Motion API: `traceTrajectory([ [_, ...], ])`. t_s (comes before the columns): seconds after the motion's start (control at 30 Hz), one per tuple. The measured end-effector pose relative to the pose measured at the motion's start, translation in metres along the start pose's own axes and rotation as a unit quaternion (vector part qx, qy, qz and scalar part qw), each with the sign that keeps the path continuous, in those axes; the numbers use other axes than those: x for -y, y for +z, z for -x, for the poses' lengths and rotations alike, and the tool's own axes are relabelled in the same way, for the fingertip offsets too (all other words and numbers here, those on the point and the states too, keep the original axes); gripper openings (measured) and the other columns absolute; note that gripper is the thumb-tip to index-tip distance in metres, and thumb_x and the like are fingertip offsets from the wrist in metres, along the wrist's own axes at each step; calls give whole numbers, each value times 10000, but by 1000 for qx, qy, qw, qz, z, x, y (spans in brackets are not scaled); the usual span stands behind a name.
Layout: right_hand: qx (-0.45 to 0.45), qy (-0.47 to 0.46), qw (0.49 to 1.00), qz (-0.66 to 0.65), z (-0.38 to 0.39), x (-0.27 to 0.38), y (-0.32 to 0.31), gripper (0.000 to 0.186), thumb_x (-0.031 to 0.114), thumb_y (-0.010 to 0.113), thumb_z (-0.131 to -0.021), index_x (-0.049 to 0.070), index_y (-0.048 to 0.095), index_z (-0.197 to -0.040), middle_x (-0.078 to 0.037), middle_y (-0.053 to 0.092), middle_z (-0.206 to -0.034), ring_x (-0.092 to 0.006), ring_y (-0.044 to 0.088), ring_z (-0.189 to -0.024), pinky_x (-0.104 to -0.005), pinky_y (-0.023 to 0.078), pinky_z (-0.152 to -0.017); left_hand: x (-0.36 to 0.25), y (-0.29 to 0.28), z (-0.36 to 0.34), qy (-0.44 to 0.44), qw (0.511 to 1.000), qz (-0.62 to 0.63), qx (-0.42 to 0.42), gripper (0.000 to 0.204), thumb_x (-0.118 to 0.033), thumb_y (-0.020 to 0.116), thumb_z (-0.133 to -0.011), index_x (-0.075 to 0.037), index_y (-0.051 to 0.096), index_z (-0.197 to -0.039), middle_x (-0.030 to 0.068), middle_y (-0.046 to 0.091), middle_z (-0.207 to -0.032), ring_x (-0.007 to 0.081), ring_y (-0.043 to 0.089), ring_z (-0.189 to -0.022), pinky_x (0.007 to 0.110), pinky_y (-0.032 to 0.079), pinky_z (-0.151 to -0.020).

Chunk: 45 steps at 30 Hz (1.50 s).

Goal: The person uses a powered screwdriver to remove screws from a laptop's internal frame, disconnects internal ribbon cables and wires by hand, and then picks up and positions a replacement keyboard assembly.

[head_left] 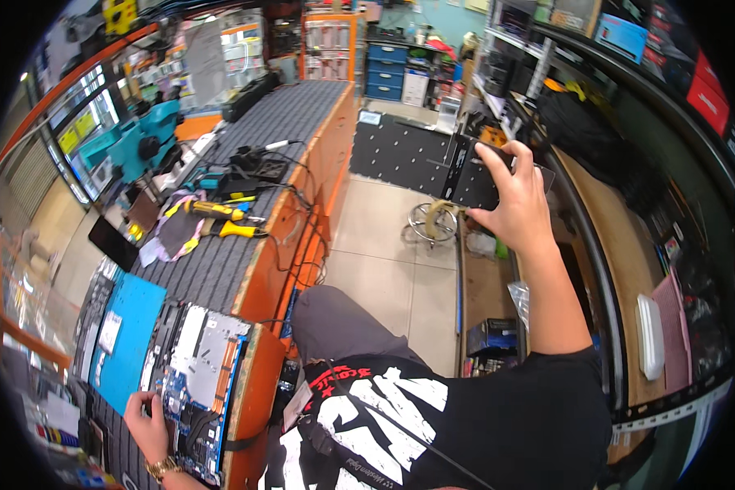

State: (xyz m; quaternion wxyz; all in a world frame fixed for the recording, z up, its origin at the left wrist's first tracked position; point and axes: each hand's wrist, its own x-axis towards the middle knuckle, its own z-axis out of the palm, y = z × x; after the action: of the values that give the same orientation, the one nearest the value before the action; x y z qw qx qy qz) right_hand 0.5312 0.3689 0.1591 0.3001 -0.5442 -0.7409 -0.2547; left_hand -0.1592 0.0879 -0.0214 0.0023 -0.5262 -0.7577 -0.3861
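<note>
View from the head camera, looking down over a seated person in a black printed shirt at a repair workbench with an orange front edge and a grey ribbed mat. The right hand is raised away from the bench, over the tiled floor, its fingers closed on a flat black panel held up in the air near a shelf on the person's right; the thumb sits at the panel's lower edge. A round stool stands on the floor below the panel. The left hand, with a gold watch at the wrist, rests on the near corner of an opened laptop chassis lying on the bench, fingers bent against its exposed blue circuit board; whether they pinch any part cannot be told. Just left of the chassis lies a blue work mat. Farther along the bench lie 2 yellow-handled tools, a dark tablet and a soldering station with trailing cables.
</note>
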Motion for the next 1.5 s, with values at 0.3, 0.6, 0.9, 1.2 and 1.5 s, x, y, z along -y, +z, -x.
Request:
traceTrajectory([
  [0.3,-22,-163,982,-98,-38,82,25,1144,153,1102,-576,283,683,-1633,-144,501,-1559,-333,645,-1193,-483,537,-1052,-25,0,0,-1,1000,-5,-23,98,-35,813,-965,45,757,-973,166,766,-931,321,753,-880,421,585,-853],
  [0.6,-35,-245,962,-115,-60,123,21,1168,174,1101,-566,264,664,-1645,-168,521,-1538,-358,655,-1232,-485,524,-1040,-32,-3,0,-13,1000,-12,-20,95,-32,824,-954,43,774,-985,160,774,-935,305,755,-868,415,590,-837],
  [0.9,-29,-265,955,-131,-67,141,22,1162,160,1098,-572,268,663,-1644,-168,523,-1535,-360,665,-1247,-491,535,-1036,-30,-1,0,-6,1000,-9,-22,90,-30,827,-948,41,783,-981,157,783,-946,302,762,-869,415,602,-838],
  [1.2,-24,-268,955,-126,-69,145,26,1166,149,1097,-560,270,670,-1639,-168,526,-1529,-362,665,-1235,-493,537,-1027,-33,-1,-1,3,1000,-11,-24,73,-24,826,-945,37,792,-965,149,780,-929,306,757,-858,415,594,-824],
  [1.5,-22,-266,954,-135,-69,144,27,1161,159,1095,-565,266,668,-1640,-169,528,-1527,-361,666,-1249,-495,532,-1032,-32,0,0,-11,1000,-8,-20,70,-20,826,-949,39,792,-963,153,785,-935,307,758,-863,417,598,-834],
])
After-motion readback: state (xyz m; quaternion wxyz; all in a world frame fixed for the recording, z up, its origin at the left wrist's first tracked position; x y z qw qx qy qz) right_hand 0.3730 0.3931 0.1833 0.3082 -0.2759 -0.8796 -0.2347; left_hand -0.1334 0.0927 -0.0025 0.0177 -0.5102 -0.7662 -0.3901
